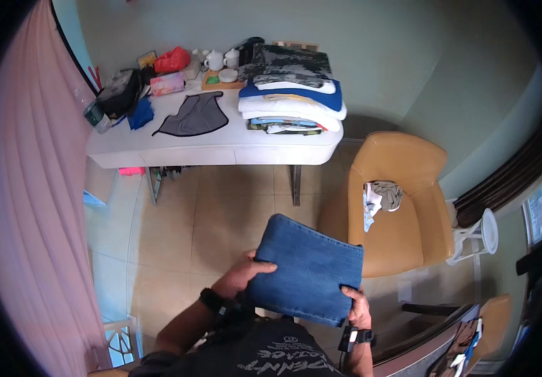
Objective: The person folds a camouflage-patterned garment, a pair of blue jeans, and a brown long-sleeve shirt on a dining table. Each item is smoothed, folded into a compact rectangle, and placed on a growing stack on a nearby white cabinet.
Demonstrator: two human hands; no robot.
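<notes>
Both of my hands hold a folded piece of blue denim [308, 266] in front of my chest, above the tiled floor. My left hand [247, 275] grips its left edge, with the thumb on top and the fingers hidden underneath. At the lower right edge, my right hand [358, 304] pinches the denim, thumb on the upper face. The bundle is tilted, its upper left corner pointing toward the white table [186, 155]. A stack of folded clothes [294, 110] in white, blue and camouflage stands on the table's right end.
A grey cloth [195, 115] with dark edging lies mid-table. Behind it are a tissue box [167, 84], a red bag [173, 60] and a white teapot [213, 60]. To the right, a tan armchair [393, 240] holds crumpled clothes [385, 195]. A pink curtain [40, 212] hangs at left.
</notes>
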